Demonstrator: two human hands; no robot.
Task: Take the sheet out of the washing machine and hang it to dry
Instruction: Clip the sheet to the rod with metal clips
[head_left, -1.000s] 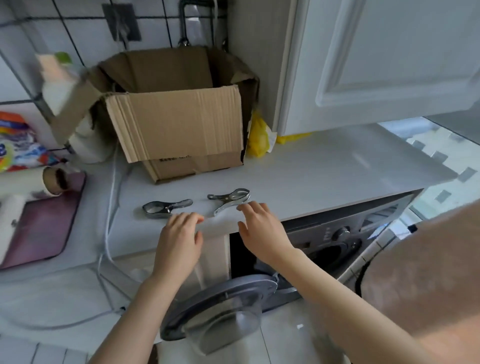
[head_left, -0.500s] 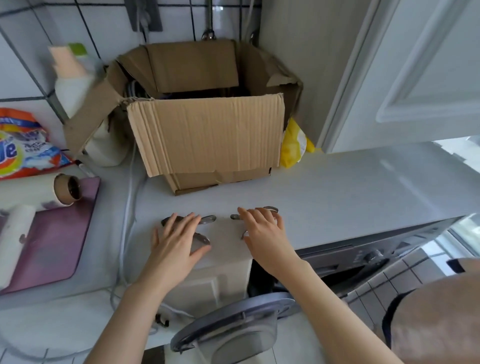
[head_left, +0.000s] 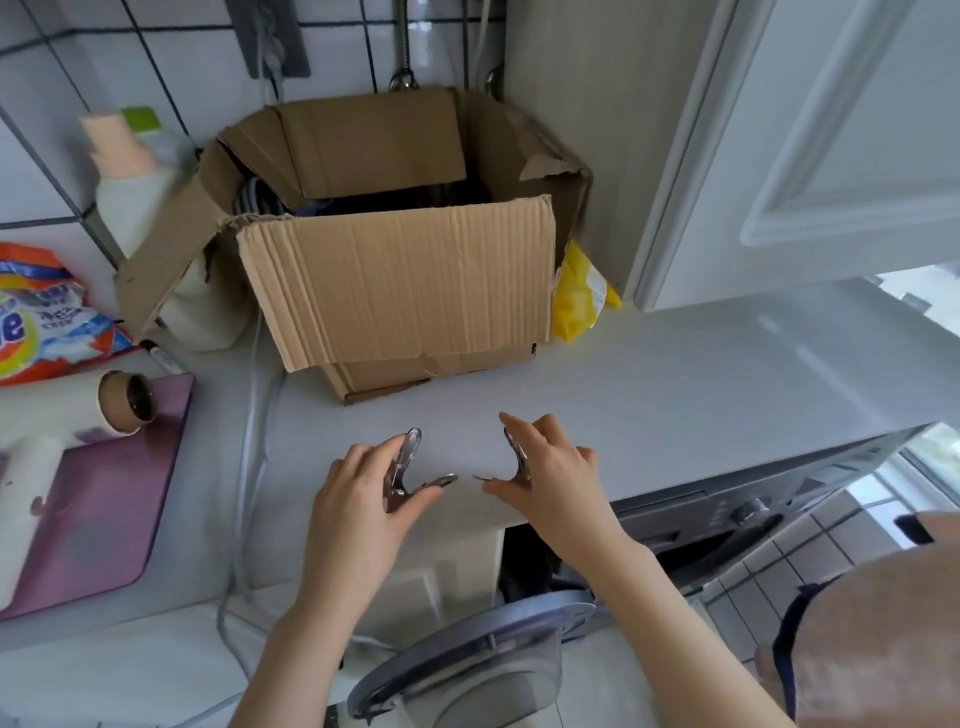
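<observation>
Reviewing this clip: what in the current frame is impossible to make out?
All in the head view:
- Sheet: not visible; the washing machine drum lies hidden under the countertop.
- Cardboard box contents: dark, screened by its front flap.
- Right clip: largely covered by the right hand.
- Detergent bag: cut off by the left edge.
- Left hand grips the left clip.

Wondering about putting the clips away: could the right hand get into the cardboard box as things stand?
Probably yes: the cardboard box stands open-topped just beyond the right hand, bare counter between, though that hand already holds a metal clip.
</observation>
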